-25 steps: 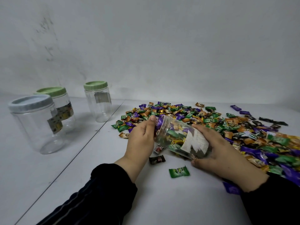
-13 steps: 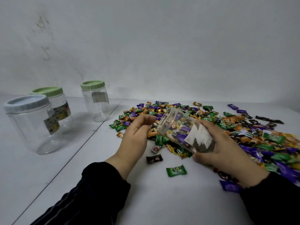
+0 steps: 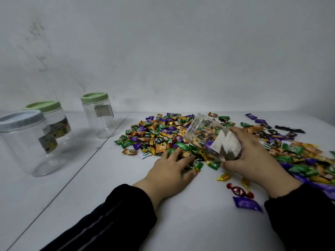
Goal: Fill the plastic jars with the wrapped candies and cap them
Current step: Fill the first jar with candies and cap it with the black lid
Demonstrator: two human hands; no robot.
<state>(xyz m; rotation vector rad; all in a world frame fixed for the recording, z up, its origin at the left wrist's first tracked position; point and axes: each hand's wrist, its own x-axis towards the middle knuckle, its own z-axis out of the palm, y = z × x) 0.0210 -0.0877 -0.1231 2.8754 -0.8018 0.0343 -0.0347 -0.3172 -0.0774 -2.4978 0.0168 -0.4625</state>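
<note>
In the head view, a clear plastic jar without a cap is gripped around its base by the right hand, whose fingers and thumb are curled round the torn paper label. The jar is held tilted, its open mouth pointing up and to the left, above the near edge of the candy pile. It is seen to be largely filled with wrapped candies.

The left hand is laid palm down on the desk, its fingers spread and slightly bent over a few green and dark candies at the near fringe of the pile; whether any candy is pinched under it cannot be told. The pile itself, in green, purple, orange and dark wrappers, is spread from the middle of the desk toward its right edge.

Near the front of the desk, just beside the right wrist, a red twist-wrapped candy, a purple candy and a yellow candy are seen lying apart from the pile.

Toward the left edge of the desk three empty capped jars are stood upright: a grey-lidded jar nearest, a green-lidded jar just behind it, and a second green-lidded jar farther back, toward the wall.
</note>
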